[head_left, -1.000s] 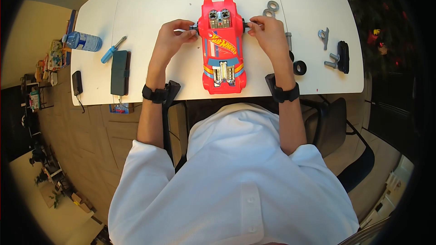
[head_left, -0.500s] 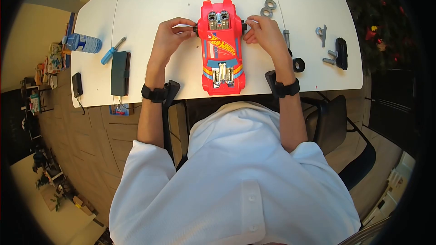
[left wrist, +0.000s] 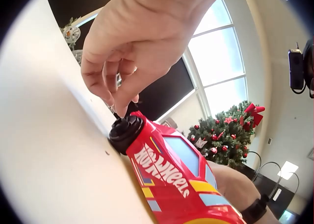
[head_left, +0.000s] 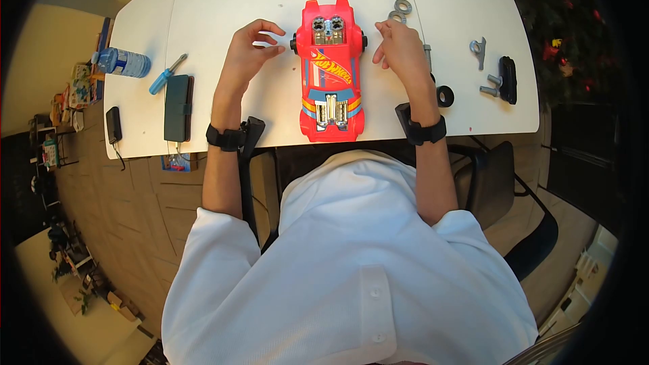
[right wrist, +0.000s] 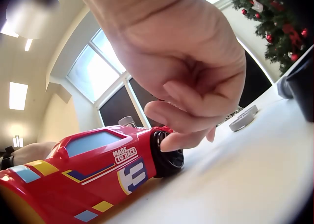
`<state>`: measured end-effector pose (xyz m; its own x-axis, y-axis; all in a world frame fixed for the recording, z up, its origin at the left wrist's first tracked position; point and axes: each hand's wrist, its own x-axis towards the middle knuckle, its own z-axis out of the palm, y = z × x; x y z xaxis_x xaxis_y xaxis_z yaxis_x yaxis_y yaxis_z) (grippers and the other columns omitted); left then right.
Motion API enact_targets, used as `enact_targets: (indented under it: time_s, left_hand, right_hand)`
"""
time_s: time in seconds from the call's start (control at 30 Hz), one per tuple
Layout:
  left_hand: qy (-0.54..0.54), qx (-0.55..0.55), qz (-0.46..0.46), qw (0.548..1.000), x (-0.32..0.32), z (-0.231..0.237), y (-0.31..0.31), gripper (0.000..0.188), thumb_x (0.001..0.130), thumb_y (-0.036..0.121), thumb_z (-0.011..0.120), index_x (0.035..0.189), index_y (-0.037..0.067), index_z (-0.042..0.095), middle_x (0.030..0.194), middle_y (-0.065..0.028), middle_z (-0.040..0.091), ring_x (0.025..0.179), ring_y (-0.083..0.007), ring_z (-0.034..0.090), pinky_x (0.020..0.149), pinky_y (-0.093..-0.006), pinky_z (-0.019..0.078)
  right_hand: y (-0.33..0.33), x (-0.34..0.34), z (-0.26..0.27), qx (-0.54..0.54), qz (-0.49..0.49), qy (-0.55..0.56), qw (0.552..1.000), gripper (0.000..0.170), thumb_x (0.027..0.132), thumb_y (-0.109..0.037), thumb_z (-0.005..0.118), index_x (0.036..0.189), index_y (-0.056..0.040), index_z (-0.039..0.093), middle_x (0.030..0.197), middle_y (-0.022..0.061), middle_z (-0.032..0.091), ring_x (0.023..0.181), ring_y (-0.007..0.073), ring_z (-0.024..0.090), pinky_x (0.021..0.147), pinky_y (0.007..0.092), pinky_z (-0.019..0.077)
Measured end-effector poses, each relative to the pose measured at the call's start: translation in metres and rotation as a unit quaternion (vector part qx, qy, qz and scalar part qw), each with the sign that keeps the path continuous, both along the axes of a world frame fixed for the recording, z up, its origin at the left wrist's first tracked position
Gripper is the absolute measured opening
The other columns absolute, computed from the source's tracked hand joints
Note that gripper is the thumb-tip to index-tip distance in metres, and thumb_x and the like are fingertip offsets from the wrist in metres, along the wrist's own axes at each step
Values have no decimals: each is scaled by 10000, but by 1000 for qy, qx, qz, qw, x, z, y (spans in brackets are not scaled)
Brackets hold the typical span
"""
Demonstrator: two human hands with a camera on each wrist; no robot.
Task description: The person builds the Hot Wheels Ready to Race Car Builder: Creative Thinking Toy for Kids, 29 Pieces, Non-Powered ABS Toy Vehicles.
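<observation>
A red toy car with "Hot Wheels" lettering and chrome engine parts lies lengthwise on the white table. A black round hub sticks out on its left side near the far end, and a matching black hub on its right. My left hand hovers just left of the car, thumb and fingers loosely bent with nothing between them. On the other side my right hand is held a short way off the car, fingers loosely curled around nothing. In the right wrist view its fingers overlap the hub.
Grey washers, a bolt and a black ring lie to the right, beyond them a grey wrench-like part and a black case. Leftward are a blue-handled screwdriver, a dark phone case and a bottle.
Both hands have let go of the black hubs and drawn outward, the right first and then the left. The car stays about where it was.
</observation>
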<state>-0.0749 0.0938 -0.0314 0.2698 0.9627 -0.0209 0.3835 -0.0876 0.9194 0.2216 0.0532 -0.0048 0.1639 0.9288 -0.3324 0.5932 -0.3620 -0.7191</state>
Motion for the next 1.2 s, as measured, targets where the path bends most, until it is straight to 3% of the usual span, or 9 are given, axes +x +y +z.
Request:
enact_targets:
  time_s: [0.2,0.33,0.43,0.53,0.77,0.93,1.0,1.03,1.2]
  left_hand:
    - [10,-150,9,989,5,9,-4,204,849,-13,760,1038,46,711,993,-46,744,869,-116,639,758,-280,512]
    - [29,-33,-53,998,4,-13,1,154,893,-1,729,1031,58,696,1056,-46,753,909,-111,651,785,-291,522]
    - [-15,9,-36,999,-3,-1,3,127,919,32,723,1038,59,691,1051,-51,756,924,-110,660,819,-279,530]
    - [9,-45,40,998,-8,6,3,93,977,105,694,1052,49,690,1023,-46,761,909,-108,673,822,-274,540]
    - [37,-109,-8,993,8,-9,1,221,1016,142,658,1137,-23,741,916,-63,761,825,-122,704,770,-291,567]
    - [2,-12,-39,999,0,-9,-1,176,974,40,656,1119,-36,722,1045,-95,755,938,-135,715,821,-301,587]
    - [19,18,17,1000,-3,4,-2,176,948,7,661,1109,-40,713,1117,-113,743,997,-149,715,841,-299,593]
    - [-36,-48,48,997,-5,5,1,176,950,29,673,1106,-41,715,1092,-116,749,991,-155,720,830,-294,593]
    - [25,-146,18,989,7,4,-3,171,957,38,670,1103,-41,713,1056,-112,752,980,-153,719,826,-292,593]
  right_hand:
    - [-2,6,-40,179,62,143,971,263,1040,-146,562,1238,-1,656,858,98,732,677,180,741,641,293,557]
    - [2,9,-37,130,52,141,980,278,1038,-167,584,1255,-7,648,908,99,735,722,188,755,652,282,567]
    - [1,6,-15,-16,1,118,993,281,1021,-143,629,1269,-12,644,1040,115,724,785,179,762,651,282,582]
    - [0,5,-29,98,17,93,991,214,989,-67,622,1178,10,685,989,128,753,710,189,757,639,300,565]
    - [4,-2,-46,161,72,123,976,273,944,-19,670,1214,19,662,1009,115,746,767,179,727,681,311,561]
    - [3,-1,-22,51,35,112,992,266,986,-63,646,1243,6,654,1023,117,740,810,178,735,720,308,580]
    - [1,-2,-19,9,7,114,993,277,1009,-92,636,1274,-8,649,1044,109,737,864,179,744,761,311,600]
    - [0,0,-20,39,30,87,995,269,1015,-101,634,1265,-4,651,1046,113,738,876,182,748,754,312,602]
    - [2,0,-33,96,93,89,987,258,1018,-97,626,1245,22,657,1055,123,740,902,187,752,752,308,606]
